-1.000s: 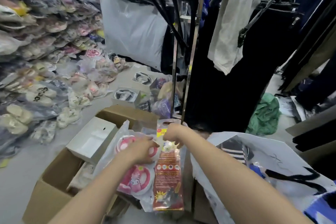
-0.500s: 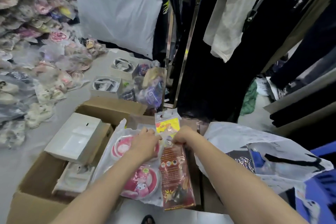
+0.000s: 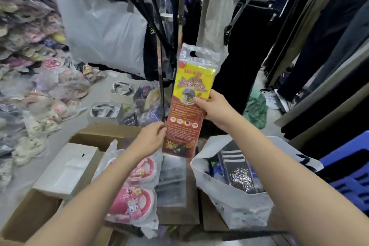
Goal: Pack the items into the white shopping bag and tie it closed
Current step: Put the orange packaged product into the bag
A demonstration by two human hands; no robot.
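We see the flat packet [image 3: 189, 104] held upright above the gap between the slipper pack [image 3: 131, 191] on the left and the open shopping bag [image 3: 235, 201] on the right. A cardboard box [image 3: 24, 223] sits further left, with the clothes rack [image 3: 179, 16] behind.
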